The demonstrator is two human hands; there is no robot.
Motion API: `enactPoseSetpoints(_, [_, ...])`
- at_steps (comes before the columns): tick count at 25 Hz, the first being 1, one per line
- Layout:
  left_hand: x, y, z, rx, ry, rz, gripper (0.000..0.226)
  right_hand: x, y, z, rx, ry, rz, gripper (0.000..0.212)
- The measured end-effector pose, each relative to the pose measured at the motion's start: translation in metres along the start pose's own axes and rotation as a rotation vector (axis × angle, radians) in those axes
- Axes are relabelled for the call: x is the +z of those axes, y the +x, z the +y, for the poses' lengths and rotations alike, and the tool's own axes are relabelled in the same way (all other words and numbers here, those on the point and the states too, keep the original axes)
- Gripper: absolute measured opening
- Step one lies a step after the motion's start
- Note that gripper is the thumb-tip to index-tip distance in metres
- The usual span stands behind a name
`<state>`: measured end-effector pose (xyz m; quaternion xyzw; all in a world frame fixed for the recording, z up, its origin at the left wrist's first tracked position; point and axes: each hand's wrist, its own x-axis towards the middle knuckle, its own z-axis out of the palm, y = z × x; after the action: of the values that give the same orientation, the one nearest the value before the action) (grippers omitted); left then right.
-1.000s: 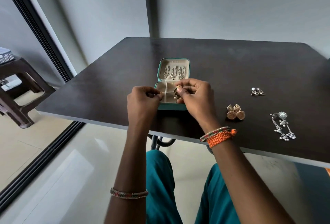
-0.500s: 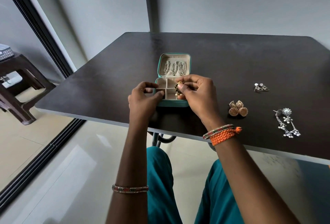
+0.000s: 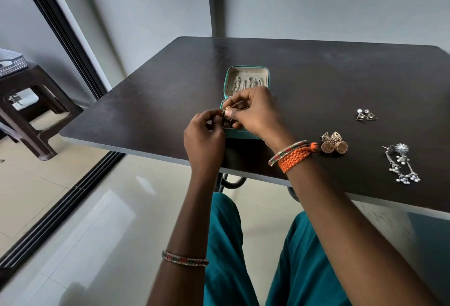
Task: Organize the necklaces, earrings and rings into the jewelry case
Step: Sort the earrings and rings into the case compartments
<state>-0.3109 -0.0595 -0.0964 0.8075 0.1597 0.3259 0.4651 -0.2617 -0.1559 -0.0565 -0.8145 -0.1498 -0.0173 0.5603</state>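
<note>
1. While both hands meet over the near-left part of the teal jewelry case [image 3: 246, 71], the right hand [image 3: 258, 113] pinches a small gold earring [image 3: 228, 110] in curled fingers.
2. Left hand [image 3: 203, 135] has its fingertips curled against the same earring, gripping it.
3. Silver chains [image 3: 247, 84] hang inside the case's raised lid.
4. On the dark worktop [image 3: 146, 110], right of the case, lie gold earrings [image 3: 334, 143], triangular studs [image 3: 366, 115] and silver dangling earrings [image 3: 401, 163], well apart.
</note>
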Motion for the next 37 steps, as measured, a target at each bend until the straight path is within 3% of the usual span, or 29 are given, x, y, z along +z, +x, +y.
enactPoseSetpoints(9, [-0.002,0.001,0.000,-0.006,-0.011,0.005,0.023,-0.003,0.008,0.002,0.002,-0.204,-0.044,0.021])
enactPoseSetpoints(15, [-0.002,0.001,0.000,0.001,-0.009,0.007,0.023,-0.004,0.011,-0.007,-0.010,-0.411,-0.126,0.011])
enactPoseSetpoints(23, [-0.001,-0.001,-0.002,0.003,-0.015,-0.007,0.022,-0.007,0.013,-0.007,-0.019,-0.405,-0.160,0.011])
enactPoseSetpoints(30, [0.002,-0.001,0.002,-0.019,-0.069,0.047,0.020,-0.055,-0.010,-0.022,-0.072,-0.199,0.015,0.013])
enactPoseSetpoints(34, [0.008,-0.017,0.024,0.174,0.058,0.196,0.021,-0.099,-0.038,-0.022,-0.075,-0.165,0.068,0.013])
enactPoseSetpoints(37, [0.021,-0.036,0.052,0.330,-0.073,0.073,0.019,-0.137,-0.059,-0.012,-0.063,-0.144,0.162,0.015])
